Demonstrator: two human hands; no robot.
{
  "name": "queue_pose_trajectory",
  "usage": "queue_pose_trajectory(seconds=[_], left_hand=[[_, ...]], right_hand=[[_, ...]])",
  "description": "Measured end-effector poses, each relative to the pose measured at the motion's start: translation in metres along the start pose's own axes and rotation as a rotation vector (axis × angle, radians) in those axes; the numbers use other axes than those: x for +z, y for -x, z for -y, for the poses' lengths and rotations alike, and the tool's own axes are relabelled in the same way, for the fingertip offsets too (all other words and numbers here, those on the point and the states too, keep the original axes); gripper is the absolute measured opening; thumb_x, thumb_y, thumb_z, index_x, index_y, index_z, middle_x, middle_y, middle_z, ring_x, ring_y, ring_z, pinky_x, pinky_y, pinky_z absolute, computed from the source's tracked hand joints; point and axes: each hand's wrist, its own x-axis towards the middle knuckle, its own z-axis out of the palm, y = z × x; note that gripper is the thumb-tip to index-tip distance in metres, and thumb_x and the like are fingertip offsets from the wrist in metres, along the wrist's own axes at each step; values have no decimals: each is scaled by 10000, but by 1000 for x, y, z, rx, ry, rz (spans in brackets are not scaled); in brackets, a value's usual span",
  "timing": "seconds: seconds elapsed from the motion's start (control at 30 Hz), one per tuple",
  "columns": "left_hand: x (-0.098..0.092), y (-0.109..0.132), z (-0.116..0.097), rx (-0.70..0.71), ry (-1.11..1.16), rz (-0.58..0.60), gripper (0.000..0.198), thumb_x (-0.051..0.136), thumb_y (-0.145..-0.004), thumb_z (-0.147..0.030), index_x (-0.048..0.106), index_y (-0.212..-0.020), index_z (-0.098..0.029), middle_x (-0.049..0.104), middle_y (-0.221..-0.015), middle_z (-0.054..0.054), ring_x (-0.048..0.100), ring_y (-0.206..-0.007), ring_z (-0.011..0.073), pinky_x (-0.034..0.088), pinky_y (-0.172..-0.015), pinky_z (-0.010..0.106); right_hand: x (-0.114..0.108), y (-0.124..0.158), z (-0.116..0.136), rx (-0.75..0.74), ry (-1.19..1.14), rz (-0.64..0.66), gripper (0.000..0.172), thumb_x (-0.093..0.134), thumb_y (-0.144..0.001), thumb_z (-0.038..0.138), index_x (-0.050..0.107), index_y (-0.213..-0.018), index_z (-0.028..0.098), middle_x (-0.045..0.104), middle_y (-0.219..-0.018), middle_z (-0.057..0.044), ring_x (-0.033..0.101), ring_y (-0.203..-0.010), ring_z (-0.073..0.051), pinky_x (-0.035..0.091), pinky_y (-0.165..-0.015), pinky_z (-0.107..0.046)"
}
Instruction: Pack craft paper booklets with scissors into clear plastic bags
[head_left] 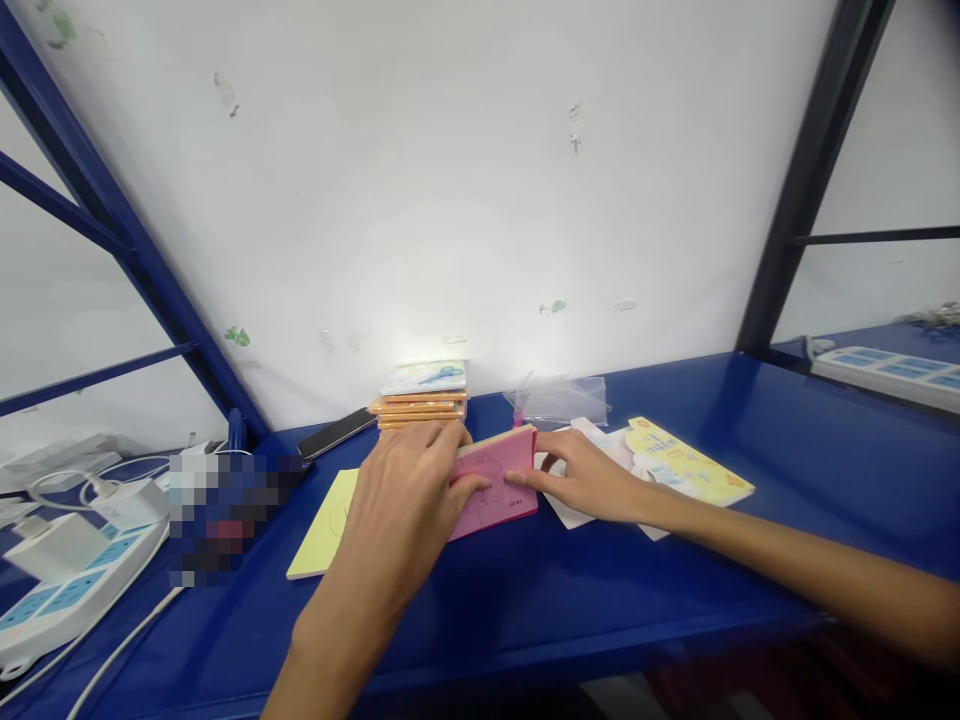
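Both hands grip a pink paper pad (495, 490) with line drawings on its face, held on edge just above the blue table. My left hand (416, 475) is closed on its left side, thumb across the front. At the right end my right hand (574, 475) pinches it, thumb in front and fingers behind. Partly hidden by my left forearm lies a yellow paper pad (324, 530) with a line drawing. Just behind the hands stands a stack of thin orange-edged booklets (424, 385), a blue picture on the top one. The far side of the pink pad is hidden.
Right of the hands lie a yellow printed booklet (686, 465) and white paper pieces (577, 515). A clear plastic bag (562, 400) lies by the wall. At left are a phone (337, 433) and a power strip (75, 590) with plugs and white cables. Blue posts flank the table (570, 610).
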Motion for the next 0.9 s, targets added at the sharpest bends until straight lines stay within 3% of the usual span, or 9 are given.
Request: queue_pose_trajectory(seconds=[0.1, 0.17, 0.23, 0.3, 0.43, 0.6, 0.73, 0.9], left_hand=[[8, 14, 8, -171, 179, -267, 482, 761, -791, -548, 618, -1181, -304, 717, -1185, 76, 643, -1116, 336, 484, -995, 458], [18, 26, 13, -377, 431, -391, 710, 758, -781, -555, 488, -1387, -303, 700, -1239, 81, 657, -1137, 315, 520, -994, 450], [30, 36, 14, -531, 722, -329, 810, 748, -786, -535, 402, -1473, -282, 723, -1203, 84, 699, -1082, 292, 565, -928, 423], [40, 41, 10, -533, 852, -253, 635, 689, -836, -536, 529, -1371, -234, 738, -1181, 98, 695, -1109, 292, 562, -932, 414], [44, 41, -2, -501, 781, -313, 393, 644, -883, -505, 658, -1146, -212, 739, -1174, 96, 670, -1145, 290, 529, -984, 416], [52, 48, -8, -543, 887, -323, 431, 693, -840, -521, 627, -1136, -214, 741, -1138, 95, 698, -1087, 290, 575, -903, 396], [57, 53, -13, -603, 967, -334, 505, 744, -785, -527, 597, -1154, -214, 712, -1188, 111, 682, -1114, 293, 573, -915, 407], [50, 51, -25, -655, 1014, -397, 502, 769, -755, -528, 612, -1087, -185, 710, -1116, 112, 674, -1095, 315, 559, -909, 431]], right_hand=[[6, 1, -2, 3, -4, -17, 395, 585, -968, 553, 762, -1073, 216, 786, -980, -56, 701, -769, -216, 527, -669, -306], [7, 2, -3, 2, 9, -27, 391, 599, -960, 551, 770, -1040, 208, 788, -960, -55, 697, -758, -216, 520, -659, -305], [8, 3, -3, 9, 15, -31, 392, 598, -962, 550, 773, -1008, 203, 787, -942, -53, 693, -761, -216, 516, -655, -305], [10, 4, -2, 18, 9, -40, 394, 601, -959, 552, 772, -977, 198, 784, -913, -50, 688, -753, -214, 514, -648, -309], [14, 7, 1, 25, -15, -59, 380, 593, -965, 542, 759, -945, 201, 776, -882, -52, 685, -734, -217, 519, -626, -319], [10, 9, 10, 17, -89, -64, 385, 713, -893, 501, 686, -1165, 228, 763, -1062, -61, 706, -868, -238, 564, -738, -354], [9, 10, 17, 19, -138, -74, 410, 762, -850, 502, 644, -1124, 221, 749, -1055, -68, 697, -930, -254, 568, -814, -386], [12, 13, 19, 51, -166, -84, 450, 754, -855, 524, 603, -1156, 225, 738, -1079, -75, 695, -951, -268, 559, -855, -430]])
